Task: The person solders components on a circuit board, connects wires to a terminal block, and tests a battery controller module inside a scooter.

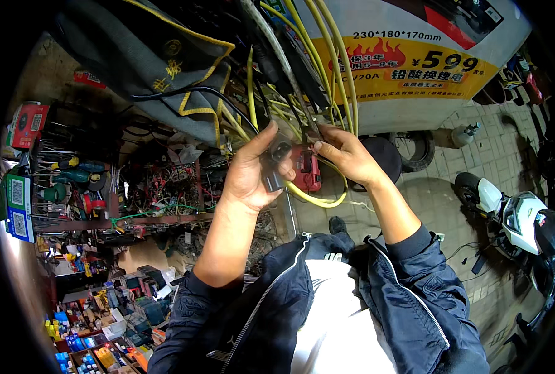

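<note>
My left hand (245, 176) is closed around a small dark plastic block (272, 179), which looks like a connector or plug; its kind does not show clearly. A rounded black part sits at the block's upper end, by my thumb. Close by on the right, my right hand (346, 154) has its thumb and fingers pinched together. A long grey cable (270, 34) runs down toward those fingertips, but what they grip is too small to make out. Yellow cables (330, 59) hang above both hands, and one loops below them. Between and below the hands is a red case (307, 169).
A large white and yellow printed box (408, 75) stands ahead right, a grey cloth with yellow trim (159, 68) ahead left. Crowded tools and parts (128, 305) fill the left side. On the paved floor are a tyre (415, 151) and a white scooter (522, 221).
</note>
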`<state>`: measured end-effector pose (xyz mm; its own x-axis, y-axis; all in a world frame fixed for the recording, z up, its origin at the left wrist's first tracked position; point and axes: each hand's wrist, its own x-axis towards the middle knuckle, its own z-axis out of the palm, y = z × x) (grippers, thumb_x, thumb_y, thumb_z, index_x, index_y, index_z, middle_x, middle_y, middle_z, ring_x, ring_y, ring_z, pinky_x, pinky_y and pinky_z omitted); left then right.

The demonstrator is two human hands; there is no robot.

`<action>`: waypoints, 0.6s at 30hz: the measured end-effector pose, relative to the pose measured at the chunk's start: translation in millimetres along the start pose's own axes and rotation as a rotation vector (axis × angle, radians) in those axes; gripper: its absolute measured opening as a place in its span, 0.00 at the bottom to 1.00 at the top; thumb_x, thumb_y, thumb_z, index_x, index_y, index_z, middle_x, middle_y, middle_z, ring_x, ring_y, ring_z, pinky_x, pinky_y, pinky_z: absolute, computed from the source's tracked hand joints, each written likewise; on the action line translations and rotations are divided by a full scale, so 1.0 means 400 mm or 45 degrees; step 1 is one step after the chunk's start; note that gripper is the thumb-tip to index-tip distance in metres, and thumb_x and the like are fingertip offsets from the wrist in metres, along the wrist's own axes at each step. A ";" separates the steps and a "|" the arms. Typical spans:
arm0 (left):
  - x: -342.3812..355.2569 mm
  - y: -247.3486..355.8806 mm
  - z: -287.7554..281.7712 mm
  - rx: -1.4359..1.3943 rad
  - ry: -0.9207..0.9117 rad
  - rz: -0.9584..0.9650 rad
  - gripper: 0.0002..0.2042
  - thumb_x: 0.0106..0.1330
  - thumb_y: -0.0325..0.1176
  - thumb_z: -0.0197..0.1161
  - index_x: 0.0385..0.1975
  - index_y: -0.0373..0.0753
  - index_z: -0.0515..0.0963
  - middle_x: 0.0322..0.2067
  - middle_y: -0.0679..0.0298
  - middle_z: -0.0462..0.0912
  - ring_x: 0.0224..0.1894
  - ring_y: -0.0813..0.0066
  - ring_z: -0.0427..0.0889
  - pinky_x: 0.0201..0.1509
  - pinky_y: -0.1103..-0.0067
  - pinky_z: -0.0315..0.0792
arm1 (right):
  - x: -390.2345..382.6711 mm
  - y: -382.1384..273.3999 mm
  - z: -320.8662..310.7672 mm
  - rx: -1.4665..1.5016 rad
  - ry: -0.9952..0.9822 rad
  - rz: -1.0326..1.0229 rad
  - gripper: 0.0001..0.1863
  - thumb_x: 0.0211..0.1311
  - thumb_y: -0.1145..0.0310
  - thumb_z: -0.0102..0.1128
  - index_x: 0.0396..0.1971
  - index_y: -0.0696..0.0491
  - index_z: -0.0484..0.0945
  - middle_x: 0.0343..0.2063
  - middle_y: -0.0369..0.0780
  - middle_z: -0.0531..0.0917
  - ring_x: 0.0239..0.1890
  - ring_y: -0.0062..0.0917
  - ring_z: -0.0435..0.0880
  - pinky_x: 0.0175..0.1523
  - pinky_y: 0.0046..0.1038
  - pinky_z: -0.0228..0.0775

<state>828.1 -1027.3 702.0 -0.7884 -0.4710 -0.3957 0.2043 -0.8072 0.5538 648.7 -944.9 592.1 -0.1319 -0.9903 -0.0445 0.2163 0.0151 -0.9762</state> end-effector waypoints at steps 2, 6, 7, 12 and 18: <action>-0.005 0.001 0.006 0.017 0.013 0.003 0.17 0.70 0.46 0.54 0.41 0.36 0.77 0.22 0.63 0.79 0.20 0.76 0.76 0.26 0.78 0.71 | 0.001 -0.005 -0.005 -0.018 0.019 -0.006 0.25 0.67 0.66 0.55 0.58 0.67 0.65 0.51 0.44 0.75 0.54 0.25 0.73 0.59 0.26 0.65; -0.013 -0.003 0.031 0.319 0.315 0.198 0.13 0.66 0.42 0.60 0.37 0.37 0.77 0.21 0.66 0.78 0.20 0.76 0.76 0.27 0.77 0.71 | 0.064 0.010 -0.043 -0.237 0.341 -0.357 0.30 0.60 0.63 0.61 0.56 0.69 0.66 0.53 0.52 0.75 0.56 0.35 0.74 0.61 0.31 0.64; -0.021 -0.003 0.061 0.383 0.453 0.283 0.12 0.64 0.40 0.62 0.35 0.36 0.77 0.21 0.65 0.78 0.21 0.75 0.77 0.27 0.76 0.72 | 0.081 -0.015 -0.030 -0.263 0.468 -0.321 0.30 0.59 0.64 0.61 0.55 0.69 0.67 0.53 0.53 0.75 0.57 0.37 0.73 0.62 0.32 0.61; 0.030 0.025 -0.056 0.662 0.570 0.470 0.09 0.63 0.33 0.61 0.35 0.33 0.76 0.29 0.60 0.80 0.31 0.69 0.84 0.35 0.77 0.79 | 0.196 -0.025 -0.042 0.085 0.696 -0.444 0.19 0.62 0.64 0.58 0.46 0.62 0.75 0.37 0.41 0.80 0.40 0.20 0.75 0.46 0.22 0.67; 0.095 0.041 -0.081 0.834 0.401 0.557 0.12 0.64 0.31 0.62 0.44 0.34 0.75 0.32 0.59 0.81 0.31 0.71 0.82 0.36 0.77 0.76 | 0.380 0.080 -0.099 0.302 0.335 -0.272 0.14 0.64 0.65 0.54 0.44 0.58 0.78 0.36 0.35 0.80 0.37 0.19 0.73 0.43 0.22 0.65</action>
<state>820.3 -1069.8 672.3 -0.4983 -0.8483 -0.1788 -0.0005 -0.2059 0.9786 597.2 -1089.5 545.5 -0.4342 -0.8980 0.0714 0.3700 -0.2500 -0.8948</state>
